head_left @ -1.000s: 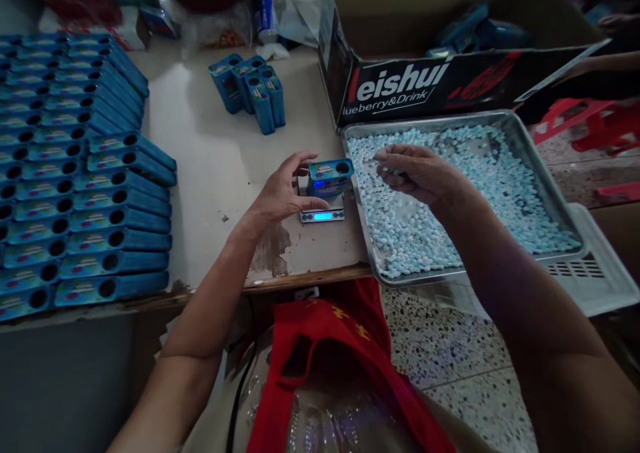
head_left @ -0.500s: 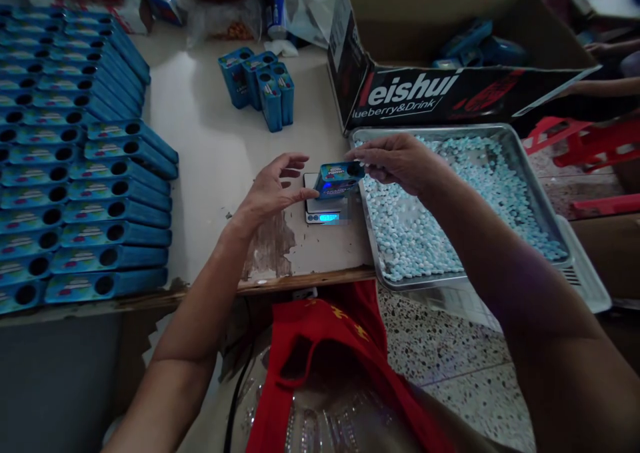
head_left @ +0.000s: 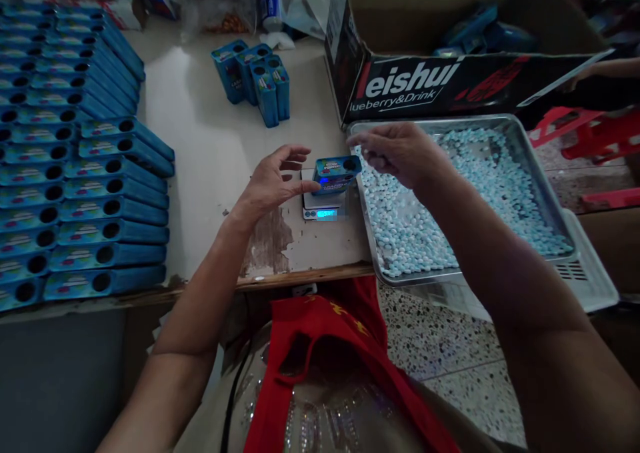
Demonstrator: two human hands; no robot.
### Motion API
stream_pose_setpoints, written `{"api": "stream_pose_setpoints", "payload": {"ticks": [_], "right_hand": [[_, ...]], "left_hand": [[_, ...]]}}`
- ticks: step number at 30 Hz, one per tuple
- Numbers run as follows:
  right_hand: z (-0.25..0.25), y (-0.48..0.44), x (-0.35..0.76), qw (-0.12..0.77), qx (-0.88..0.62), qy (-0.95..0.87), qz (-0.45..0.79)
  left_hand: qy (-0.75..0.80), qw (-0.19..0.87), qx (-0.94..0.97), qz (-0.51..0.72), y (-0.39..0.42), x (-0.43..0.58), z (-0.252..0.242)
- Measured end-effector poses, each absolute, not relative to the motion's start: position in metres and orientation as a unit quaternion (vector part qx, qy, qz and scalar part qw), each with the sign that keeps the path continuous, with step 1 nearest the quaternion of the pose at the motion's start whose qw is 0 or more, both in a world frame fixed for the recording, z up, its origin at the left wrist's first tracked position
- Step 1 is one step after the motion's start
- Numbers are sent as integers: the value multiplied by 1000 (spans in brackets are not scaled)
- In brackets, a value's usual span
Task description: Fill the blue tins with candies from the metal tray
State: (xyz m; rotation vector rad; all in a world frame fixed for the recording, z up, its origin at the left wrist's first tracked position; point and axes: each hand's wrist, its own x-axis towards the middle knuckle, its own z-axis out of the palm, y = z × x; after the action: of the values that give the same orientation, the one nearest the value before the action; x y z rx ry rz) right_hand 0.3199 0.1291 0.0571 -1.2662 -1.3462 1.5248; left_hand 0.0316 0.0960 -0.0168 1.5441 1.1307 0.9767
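Observation:
A small blue box [head_left: 337, 167] with a round hole in its top stands on a small digital scale [head_left: 311, 203], whose display is lit. My left hand [head_left: 275, 181] is open beside it, fingers spread, the thumb tip at the box's left side. Just right of the box, my right hand [head_left: 395, 151] has its fingers pinched together over the left edge of a metal tray [head_left: 373, 239]. Whatever is between those fingers is too small to make out. Many pale blue and white candies [head_left: 415, 239] lie loose in the tray.
Rows of blue boxes [head_left: 107, 219] fill the table's left side. Several more boxes [head_left: 264, 86] stand at the back. A black cardboard carton [head_left: 410, 83] rises behind the tray. Another person's hand [head_left: 583, 76] shows at far right, near a red stool [head_left: 595, 129].
My right hand has drawn slightly away from the box's hole, its fingers still pinched. My left hand stays beside the box. The view has shifted a little.

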Motion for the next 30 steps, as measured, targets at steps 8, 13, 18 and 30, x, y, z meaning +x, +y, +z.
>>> {"api": "stream_pose_setpoints", "payload": {"ticks": [8,13,18,30], "right_hand": [[30,130,363,471,-596,-244,603],[26,109,367,452,-624,-170,614],[40,102,359,432,-578,-224,655],[50,117,345,387,-459,-487,634]], "left_hand": [[463,458,645,399,101,28,-17],[463,464,648,389,101,36,-19],[450,460,665,380,104,45,-17],[469,453,665,364,103,49,-14]]}}
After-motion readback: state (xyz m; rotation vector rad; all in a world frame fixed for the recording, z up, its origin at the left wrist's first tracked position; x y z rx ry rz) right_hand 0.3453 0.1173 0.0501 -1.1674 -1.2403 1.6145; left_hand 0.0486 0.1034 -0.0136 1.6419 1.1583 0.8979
